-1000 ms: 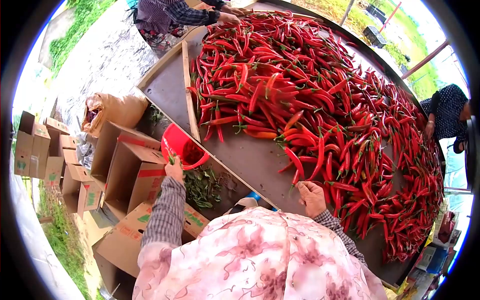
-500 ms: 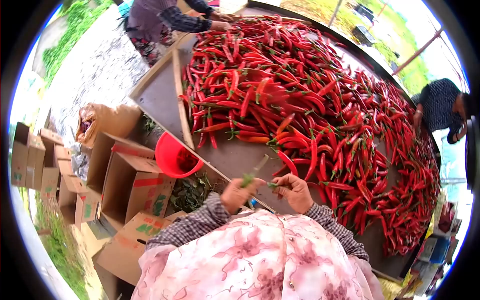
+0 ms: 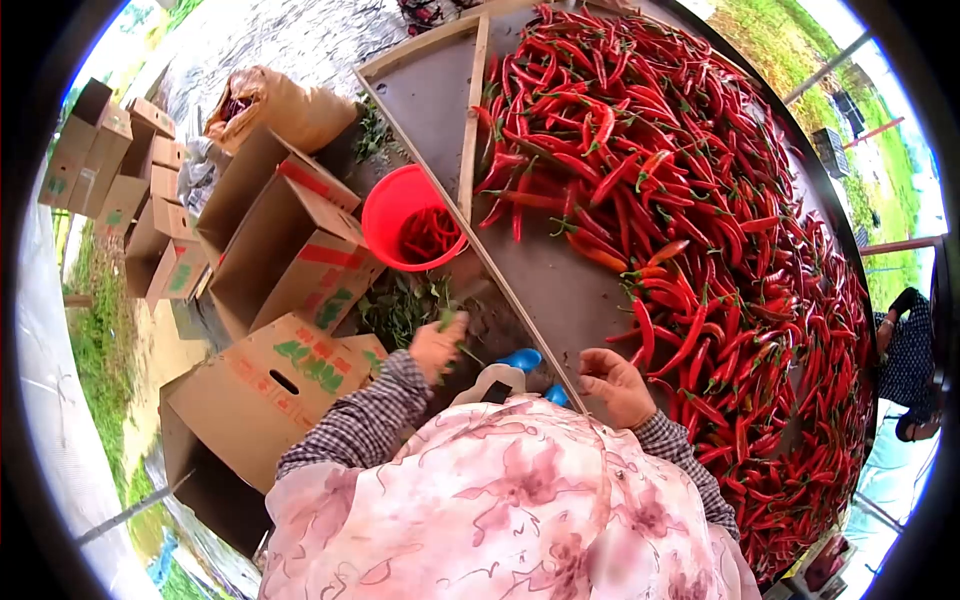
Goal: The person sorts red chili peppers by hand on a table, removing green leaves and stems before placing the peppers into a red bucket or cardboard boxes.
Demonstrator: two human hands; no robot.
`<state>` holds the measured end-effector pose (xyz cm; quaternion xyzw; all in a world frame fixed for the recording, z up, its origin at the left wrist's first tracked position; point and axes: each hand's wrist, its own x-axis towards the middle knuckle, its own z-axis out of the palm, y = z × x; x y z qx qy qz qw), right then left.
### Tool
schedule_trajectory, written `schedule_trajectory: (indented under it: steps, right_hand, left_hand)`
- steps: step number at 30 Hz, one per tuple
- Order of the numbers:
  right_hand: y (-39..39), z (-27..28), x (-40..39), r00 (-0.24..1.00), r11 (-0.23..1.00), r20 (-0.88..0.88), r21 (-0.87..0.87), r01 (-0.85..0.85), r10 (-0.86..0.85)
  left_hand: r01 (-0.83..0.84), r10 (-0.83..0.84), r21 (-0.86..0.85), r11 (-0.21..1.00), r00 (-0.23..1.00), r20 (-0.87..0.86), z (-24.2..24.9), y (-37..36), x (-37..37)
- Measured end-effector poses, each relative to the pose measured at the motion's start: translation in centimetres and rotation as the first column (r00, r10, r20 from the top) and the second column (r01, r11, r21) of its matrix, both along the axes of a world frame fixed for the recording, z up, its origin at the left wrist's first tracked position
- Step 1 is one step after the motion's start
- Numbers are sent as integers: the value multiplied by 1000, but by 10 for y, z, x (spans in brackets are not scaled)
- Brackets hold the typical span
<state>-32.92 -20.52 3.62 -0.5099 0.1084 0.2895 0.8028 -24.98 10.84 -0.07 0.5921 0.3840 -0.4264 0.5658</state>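
Note:
My left hand (image 3: 438, 346) is closed around a green sprig (image 3: 446, 320), low over the pile of green leaves (image 3: 402, 306) beside the table. Near the wooden edge strip (image 3: 520, 312), my right hand (image 3: 618, 388) is over the table, fingers curled toward the thumb; whatever they may hold is hidden. Just beyond it begins a wide heap of red chillies (image 3: 690, 270) with green stems. A red bucket (image 3: 385, 215) with some red chillies in it stands against the table's left side.
Open cardboard boxes (image 3: 300, 365) stand at the left, with a brown sack (image 3: 300, 110) behind them. A wooden divider (image 3: 472, 120) crosses the table's far left corner. Blue footwear (image 3: 520, 360) shows below the table edge. At the far right is another person (image 3: 905, 350).
The view has turned and shifted left. My left hand has moved away from my right hand, off the table edge to the leaf pile. The person at the top is mostly out of view.

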Motion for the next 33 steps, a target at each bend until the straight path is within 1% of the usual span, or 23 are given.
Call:
schedule_trajectory:
  steps: [2,4,6,8,10,11,12,13,14,16,17,18,19,21,22,23,24,26,27,28,29,31,33]
  right_hand:
    - [-11,-4,-6,994,993,-73,-81,81,-87]
    - [-14,-3,-10,991,988,-74,-119,101,-110]
    - [-18,-5,-13,985,983,-99,-137,125,-140]
    - [-20,-10,-16,984,979,-81,-142,148,-160]
    - [-22,-11,-19,980,972,-62,-154,178,-189]
    - [-20,-9,-19,981,972,-47,-152,182,-191]
    - [-21,-6,-22,978,966,-25,-159,201,-208]
    - [-22,-8,-26,971,958,-29,-173,228,-236]
    - [-21,-5,-29,965,947,2,-190,258,-262]
    - [-27,-6,-41,977,925,54,-316,211,-204]
    - [-30,-10,-48,971,903,111,-356,239,-213]
    - [-31,-13,-56,962,879,166,-395,268,-219]
    - [-33,-15,-64,951,853,218,-431,295,-219]
    - [-37,-19,-82,921,794,290,-479,374,-259]
    - [-39,-20,-90,904,753,349,-517,406,-247]
    - [-41,-18,-98,916,737,306,-550,393,-261]
    - [-42,-16,-105,898,713,319,-550,435,-302]
    - [-43,-13,-120,862,622,369,-598,506,-347]
    - [-47,-2,-127,874,578,361,-656,485,-324]
    - [-50,4,-136,862,564,364,-652,507,-354]
    - [-55,7,-145,835,467,420,-694,548,-355]
    - [-66,5,-164,779,262,532,-741,618,-333]
    - [-71,9,-185,716,166,539,-736,657,-444]
  left_hand:
    - [-197,176,269,943,979,101,-15,33,-12]
    - [-201,224,398,895,975,-11,-52,92,-16]
    - [-468,484,286,836,875,17,-74,140,-21]
    - [-619,601,310,722,782,163,-72,161,-23]
    - [-310,372,578,755,928,11,-29,167,-9]
    - [96,-39,705,703,995,-96,-72,207,-12]
    - [449,-435,760,469,867,-243,-117,232,-11]
    - [51,-32,781,622,999,-39,-106,215,-3]
    - [-363,392,711,603,910,133,-88,194,6]
    - [-521,337,775,359,846,412,-87,154,20]
    - [-513,304,765,389,856,419,-92,143,25]
    - [-567,52,694,443,790,611,-98,130,32]
    - [-592,-184,615,521,626,758,-104,115,44]
    - [-401,-255,457,794,462,849,-46,34,53]
    - [-300,-366,467,832,335,868,-19,-10,50]
    - [-191,-488,498,846,96,867,-6,-44,47]
    - [-49,-479,479,877,15,878,4,-75,42]
    - [221,-437,499,838,-276,856,31,-138,30]
    - [362,-347,454,814,-324,880,34,-164,20]
    - [452,-365,497,741,-351,862,36,-187,11]
    - [521,-390,541,660,-378,840,37,-205,6]
    - [565,-353,517,643,-381,855,16,-233,11]
    - [461,-369,537,707,-407,835,-4,-255,35]
